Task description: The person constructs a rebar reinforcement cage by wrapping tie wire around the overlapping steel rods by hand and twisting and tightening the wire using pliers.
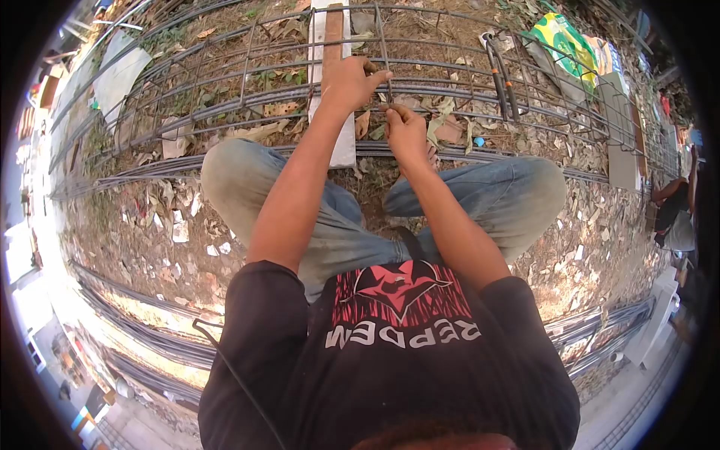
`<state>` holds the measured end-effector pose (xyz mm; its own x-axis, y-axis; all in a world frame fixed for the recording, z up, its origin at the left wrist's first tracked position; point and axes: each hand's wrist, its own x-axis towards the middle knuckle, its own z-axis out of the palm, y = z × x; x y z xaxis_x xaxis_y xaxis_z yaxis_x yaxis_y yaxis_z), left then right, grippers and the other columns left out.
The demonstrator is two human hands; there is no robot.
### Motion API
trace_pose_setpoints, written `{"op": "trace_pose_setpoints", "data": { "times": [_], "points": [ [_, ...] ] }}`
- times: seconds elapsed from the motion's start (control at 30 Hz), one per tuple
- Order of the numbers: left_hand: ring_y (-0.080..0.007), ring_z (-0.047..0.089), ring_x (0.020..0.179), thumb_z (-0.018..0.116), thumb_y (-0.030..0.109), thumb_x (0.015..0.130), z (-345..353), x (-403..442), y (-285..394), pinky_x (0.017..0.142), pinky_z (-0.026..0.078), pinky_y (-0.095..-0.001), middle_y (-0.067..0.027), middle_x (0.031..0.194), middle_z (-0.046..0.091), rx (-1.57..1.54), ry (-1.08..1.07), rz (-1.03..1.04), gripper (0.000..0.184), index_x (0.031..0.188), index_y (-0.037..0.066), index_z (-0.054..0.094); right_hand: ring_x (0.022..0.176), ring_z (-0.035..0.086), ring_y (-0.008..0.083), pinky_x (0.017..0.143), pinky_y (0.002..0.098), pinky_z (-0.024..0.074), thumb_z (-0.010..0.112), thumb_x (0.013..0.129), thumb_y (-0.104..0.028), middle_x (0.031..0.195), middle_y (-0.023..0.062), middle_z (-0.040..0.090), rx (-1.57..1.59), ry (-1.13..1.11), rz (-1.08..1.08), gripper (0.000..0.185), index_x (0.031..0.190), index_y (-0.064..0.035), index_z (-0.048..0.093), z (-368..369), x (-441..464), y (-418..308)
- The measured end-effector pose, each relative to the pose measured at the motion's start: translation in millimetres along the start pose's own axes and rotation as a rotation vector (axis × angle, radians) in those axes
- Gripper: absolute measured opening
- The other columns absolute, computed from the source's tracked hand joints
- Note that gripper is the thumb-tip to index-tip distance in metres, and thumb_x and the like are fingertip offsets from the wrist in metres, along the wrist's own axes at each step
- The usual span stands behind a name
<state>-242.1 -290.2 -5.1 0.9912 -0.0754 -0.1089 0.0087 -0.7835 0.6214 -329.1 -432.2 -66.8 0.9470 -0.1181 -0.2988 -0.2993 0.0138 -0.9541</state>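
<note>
A long steel rebar cage (244, 71) stretches across in front of my crossed legs. My left hand (351, 84) reaches over its bars, with fingers curled at a bar and the thumb stretched toward an upright stirrup (383, 45). Just below and to the right, my right hand (407, 133) has thumb and fingertips pinched together near the foot of that stirrup. Whatever sits between those fingertips is too small to make out. A white-edged wooden board (343, 146) passes under the cage beside my left hand. Pincers with orange and black handles (501, 79) rest on the bars at right.
Dry leaves and rubble cover the ground. A green and yellow sack (564, 46) lies beyond the cage at right, near a grey board (621, 135). Bundles of bars (150, 319) lie behind me. Another person (679, 214) is at the far right edge.
</note>
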Motion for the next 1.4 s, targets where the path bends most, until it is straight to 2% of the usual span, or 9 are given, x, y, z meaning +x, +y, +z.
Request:
{"op": "trace_pose_setpoints", "data": {
  "times": [0.17, 0.33, 0.47, 0.67, 0.87, 0.97, 1.07, 1.17, 1.4],
  "points": [
    [-0.0302, 0.075, 0.08, 0.08, 0.054, 0.083, 8, 8, -11, 0.075, 0.057, -0.0423, -0.0182, 0.087, 0.078, 0.026, -0.024, -0.01, 0.052, 0.101, 0.005, 0.083, 0.054, 0.044, 0.0066, 0.05, 0.0273, 0.033, 0.055, 0.105, -0.011, 0.063, -0.0011, 0.054, -0.1, 0.019, -0.133, 0.023, 0.108, 0.0036, 0.073, 4, 9, 7],
    [-0.0328, 0.075, 0.083, 0.081, 0.057, 0.081, 14, 10, -5, 0.076, 0.057, -0.0443, -0.0194, 0.09, 0.078, 0.129, -0.131, -0.137, 0.058, 0.104, 0.004, 0.083, 0.059, 0.051, 0.0091, 0.056, 0.0315, 0.0403, 0.057, 0.101, -0.011, 0.064, 0.0024, 0.058, -0.046, 0.007, -0.055, 0.022, 0.104, -0.0007, 0.077, 0, 8, 4],
    [-0.0283, 0.074, 0.08, 0.082, 0.05, 0.083, 11, 6, -3, 0.074, 0.056, -0.0408, -0.0155, 0.088, 0.078, -0.046, -0.094, -0.125, 0.051, 0.1, 0.002, 0.081, 0.053, 0.042, 0.0066, 0.049, 0.0278, 0.0334, 0.053, 0.107, -0.012, 0.065, -0.0019, 0.051, -0.019, -0.014, -0.048, 0.023, 0.113, 0.0006, 0.072, 2, 2, 0],
    [-0.0191, 0.07, 0.076, 0.086, 0.034, 0.082, 16, 3, -8, 0.071, 0.055, -0.0356, -0.0109, 0.086, 0.077, -0.254, 0.038, -0.119, 0.036, 0.096, 0.002, 0.078, 0.055, 0.044, 0.006, 0.05, 0.0285, 0.0352, 0.053, 0.108, -0.012, 0.064, -0.0019, 0.053, -0.029, -0.02, -0.091, 0.023, 0.115, 0.0005, 0.072, 1, 5, 5],
    [-0.0269, 0.074, 0.079, 0.088, 0.03, 0.076, 38, 1, -16, 0.073, 0.057, -0.0407, -0.0118, 0.085, 0.077, -0.295, 0.148, -0.003, 0.031, 0.088, 0.004, 0.076, 0.059, 0.062, 0.0236, 0.058, 0.0403, 0.0473, 0.055, 0.103, -0.01, 0.067, 0.011, 0.064, -0.573, 0.053, -0.457, 0.021, 0.113, -0.0016, 0.072, -8, 8, 0],
    [-0.0271, 0.074, 0.079, 0.088, 0.028, 0.075, 34, -7, -7, 0.073, 0.057, -0.0409, -0.0119, 0.084, 0.076, -0.28, 0.194, 0.005, 0.03, 0.086, 0.004, 0.074, 0.074, 0.069, 0.0352, 0.066, 0.0469, 0.0526, 0.06, 0.099, -0.015, 0.079, 0.018, 0.069, -1.069, -0.011, -0.48, 0.018, 0.106, -0.002, 0.07, -21, -16, -53],
    [-0.0252, 0.072, 0.077, 0.088, 0.026, 0.075, 34, -9, -3, 0.072, 0.055, -0.0397, -0.0116, 0.083, 0.075, -0.286, 0.201, 0.017, 0.029, 0.085, 0.003, 0.073, 0.095, 0.071, 0.0382, 0.08, 0.0504, 0.056, 0.064, 0.095, -0.022, 0.094, 0.017, 0.074, -1.251, -0.1, -0.674, 0.021, 0.099, -0.0017, 0.067, -42, 6, -74],
    [-0.021, 0.068, 0.072, 0.087, 0.023, 0.078, 34, -7, -4, 0.069, 0.054, -0.0367, -0.0107, 0.081, 0.074, -0.26, 0.196, 0.03, 0.028, 0.085, 0.002, 0.071, 0.098, 0.071, 0.0369, 0.081, 0.0516, 0.0551, 0.067, 0.093, -0.025, 0.098, 0.012, 0.075, -1.2, -0.186, -0.976, 0.021, 0.1, -0.0056, 0.069, -54, 35, -104],
    [-0.0196, 0.068, 0.071, 0.084, 0.022, 0.082, 32, -13, -2, 0.069, 0.053, -0.0357, -0.0106, 0.079, 0.074, -0.336, 0.24, 0.061, 0.024, 0.085, 0.002, 0.072, 0.097, 0.072, 0.0339, 0.082, 0.0486, 0.0558, 0.073, 0.091, -0.032, 0.1, 0.0089, 0.077, -1.139, -0.335, -0.583, 0.022, 0.104, -0.0146, 0.076, -53, 100, -100]
  ]
}}
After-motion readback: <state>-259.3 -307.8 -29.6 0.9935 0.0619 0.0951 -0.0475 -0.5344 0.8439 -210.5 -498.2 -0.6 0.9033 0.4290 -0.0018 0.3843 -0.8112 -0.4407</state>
